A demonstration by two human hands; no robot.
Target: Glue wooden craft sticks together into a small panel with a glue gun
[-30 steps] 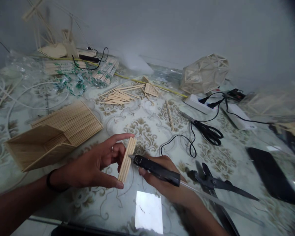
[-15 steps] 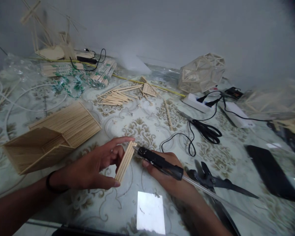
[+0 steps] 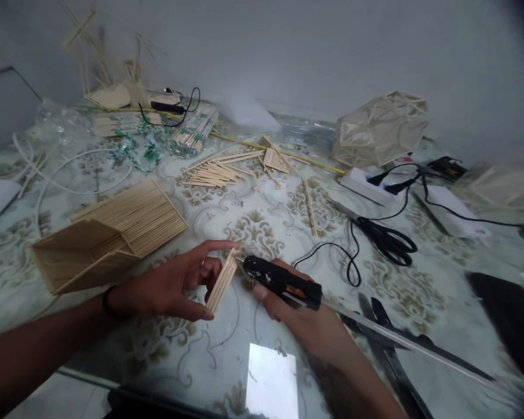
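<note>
My left hand point(image 3: 179, 282) pinches a short panel of wooden sticks point(image 3: 222, 282) by its two ends, between thumb and fingertips, and holds it tilted above the table. In my right hand point(image 3: 303, 317) is a black hot glue gun point(image 3: 282, 280), with a long clear glue stick point(image 3: 402, 337) coming out of its back. The gun's metal tip is at the upper end of the panel's edge, touching or nearly so. Left of my hands lies a box-like piece built from wooden sticks point(image 3: 128, 218), open at its near end.
Loose sticks point(image 3: 213, 173) lie in the middle behind my hands. Scissors point(image 3: 384, 240), black pliers-like cutters point(image 3: 386, 343) and a black phone point(image 3: 506, 314) are to the right. A power strip point(image 3: 369, 186) with cords stands farther back. Packs of sticks point(image 3: 194, 131) lie at the back left.
The glue gun's tip has moved from the middle of the panel's edge to its upper end. My left hand keeps its pinch on the panel. The whole view has turned slightly left.
</note>
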